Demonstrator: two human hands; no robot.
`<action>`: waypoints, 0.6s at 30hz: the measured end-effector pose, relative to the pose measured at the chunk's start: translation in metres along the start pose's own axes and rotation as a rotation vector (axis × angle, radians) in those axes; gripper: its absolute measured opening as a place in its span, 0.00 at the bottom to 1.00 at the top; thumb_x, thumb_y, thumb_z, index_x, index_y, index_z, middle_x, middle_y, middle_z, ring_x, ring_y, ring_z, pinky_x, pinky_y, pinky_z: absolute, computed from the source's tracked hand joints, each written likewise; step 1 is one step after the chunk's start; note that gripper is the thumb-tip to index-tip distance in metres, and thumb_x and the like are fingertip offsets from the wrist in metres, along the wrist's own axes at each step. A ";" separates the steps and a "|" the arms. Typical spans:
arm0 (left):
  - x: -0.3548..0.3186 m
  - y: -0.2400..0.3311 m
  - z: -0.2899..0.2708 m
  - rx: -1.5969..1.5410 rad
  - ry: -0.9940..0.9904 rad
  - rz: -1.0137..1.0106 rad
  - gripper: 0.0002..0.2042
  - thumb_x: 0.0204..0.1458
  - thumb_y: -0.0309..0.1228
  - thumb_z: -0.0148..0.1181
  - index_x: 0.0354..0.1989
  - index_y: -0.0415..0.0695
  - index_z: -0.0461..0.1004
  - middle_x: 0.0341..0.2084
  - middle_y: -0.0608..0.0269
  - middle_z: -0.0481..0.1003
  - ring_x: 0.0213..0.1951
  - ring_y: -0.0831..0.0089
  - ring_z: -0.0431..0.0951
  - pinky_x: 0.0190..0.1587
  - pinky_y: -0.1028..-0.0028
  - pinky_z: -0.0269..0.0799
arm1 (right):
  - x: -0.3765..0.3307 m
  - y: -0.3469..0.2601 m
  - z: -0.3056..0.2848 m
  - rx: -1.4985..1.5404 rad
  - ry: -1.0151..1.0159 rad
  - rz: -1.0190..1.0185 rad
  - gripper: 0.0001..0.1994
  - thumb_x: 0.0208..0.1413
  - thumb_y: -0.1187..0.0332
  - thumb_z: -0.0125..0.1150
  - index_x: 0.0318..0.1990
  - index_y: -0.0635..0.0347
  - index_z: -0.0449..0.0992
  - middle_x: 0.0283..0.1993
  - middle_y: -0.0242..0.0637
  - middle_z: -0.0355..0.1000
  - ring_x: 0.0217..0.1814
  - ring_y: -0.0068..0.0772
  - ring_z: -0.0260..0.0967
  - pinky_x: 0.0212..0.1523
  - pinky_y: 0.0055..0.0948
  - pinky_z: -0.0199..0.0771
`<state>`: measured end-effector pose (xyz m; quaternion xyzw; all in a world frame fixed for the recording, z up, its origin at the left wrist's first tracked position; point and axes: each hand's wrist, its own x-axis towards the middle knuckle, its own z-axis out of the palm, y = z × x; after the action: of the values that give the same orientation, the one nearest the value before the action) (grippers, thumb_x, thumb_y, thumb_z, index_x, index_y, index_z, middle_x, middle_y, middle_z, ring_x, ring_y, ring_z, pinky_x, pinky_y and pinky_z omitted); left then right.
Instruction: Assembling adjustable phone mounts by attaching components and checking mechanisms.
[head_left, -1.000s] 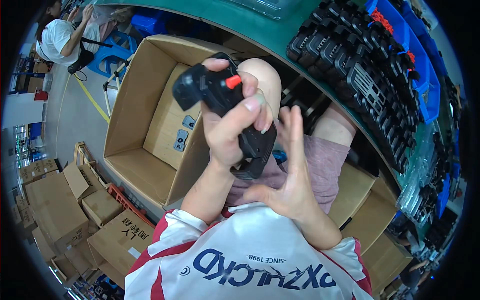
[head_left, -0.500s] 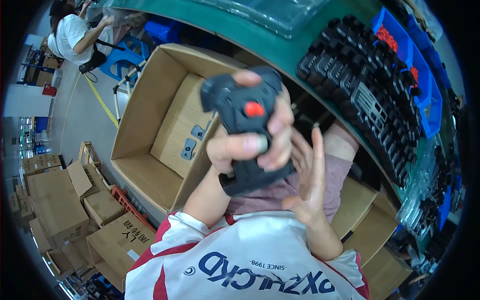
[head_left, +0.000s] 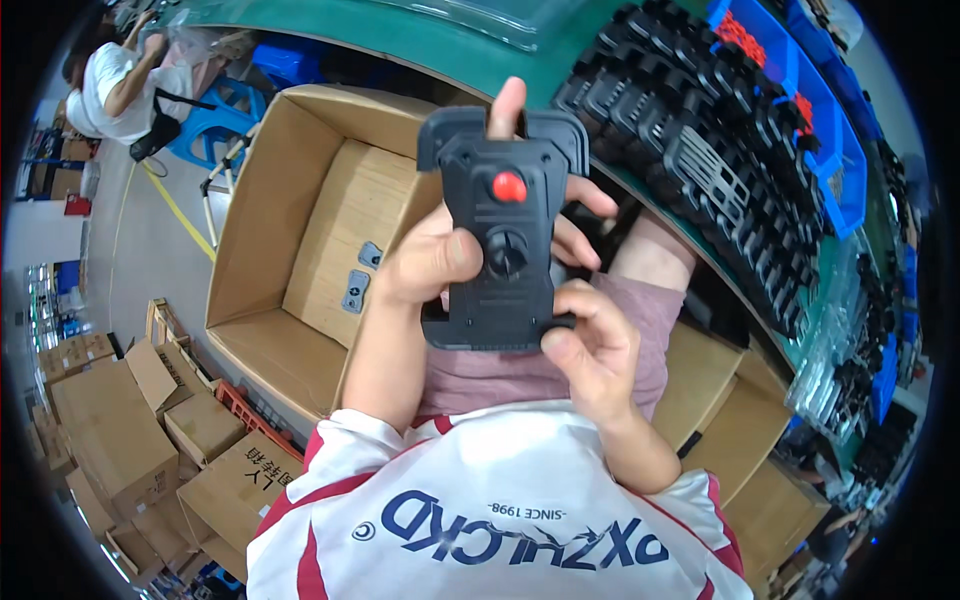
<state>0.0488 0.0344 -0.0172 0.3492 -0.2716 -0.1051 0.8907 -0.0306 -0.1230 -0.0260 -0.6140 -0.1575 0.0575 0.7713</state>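
A black plastic holder (head_left: pixel 500 290) with clamp-like ends, a red button and a round knob is held up in front of my body, its face toward me. Reaching in from the left, my left hand (head_left: pixel 428 262) is closed round its middle, thumb on the front edge and fingers behind it. One finger sticks up past the top end and others show beyond the right side. My right hand (head_left: pixel 600 350) pinches the lower right corner between thumb and fingers.
An open cardboard box (head_left: pixel 265 220) at my left holds small grey parts (head_left: pixel 354 290). On the green table (head_left: pixel 370 30), rows of black plastic parts (head_left: pixel 700 150) stand beside blue bins (head_left: pixel 835 180) with red pieces. Cartons (head_left: pixel 110 420) are stacked lower left; a person (head_left: pixel 115 85) sits far left.
The holder has turned from a tilted, blurred pose to upright and face-on. My right hand has gone from open beside it to gripping its lower corner.
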 end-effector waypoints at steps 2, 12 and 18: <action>-0.006 0.008 0.001 0.167 0.136 -0.058 0.39 0.53 0.43 0.55 0.69 0.46 0.42 0.46 0.43 0.68 0.37 0.62 0.77 0.37 0.69 0.74 | 0.002 -0.003 -0.005 0.050 0.060 0.066 0.12 0.50 0.78 0.60 0.43 0.67 0.72 0.35 0.35 0.70 0.31 0.23 0.63 0.35 0.19 0.64; -0.020 0.023 0.032 0.608 0.569 -0.273 0.16 0.60 0.34 0.46 0.20 0.40 0.69 0.16 0.71 0.67 0.19 0.82 0.62 0.23 0.82 0.58 | 0.006 -0.036 -0.031 0.044 0.107 0.177 0.09 0.55 0.75 0.57 0.44 0.63 0.72 0.35 0.29 0.68 0.31 0.16 0.60 0.34 0.16 0.62; 0.001 -0.002 0.048 0.446 0.337 -0.109 0.13 0.60 0.33 0.47 0.36 0.34 0.72 0.25 0.59 0.72 0.26 0.71 0.71 0.35 0.76 0.68 | 0.008 -0.093 -0.116 -0.271 0.405 -0.009 0.09 0.54 0.74 0.56 0.42 0.62 0.74 0.41 0.33 0.69 0.28 0.22 0.65 0.31 0.20 0.70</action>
<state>0.0231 0.0053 0.0106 0.5630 -0.1171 -0.0311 0.8175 0.0035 -0.2508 0.0427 -0.7102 -0.0084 -0.0920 0.6979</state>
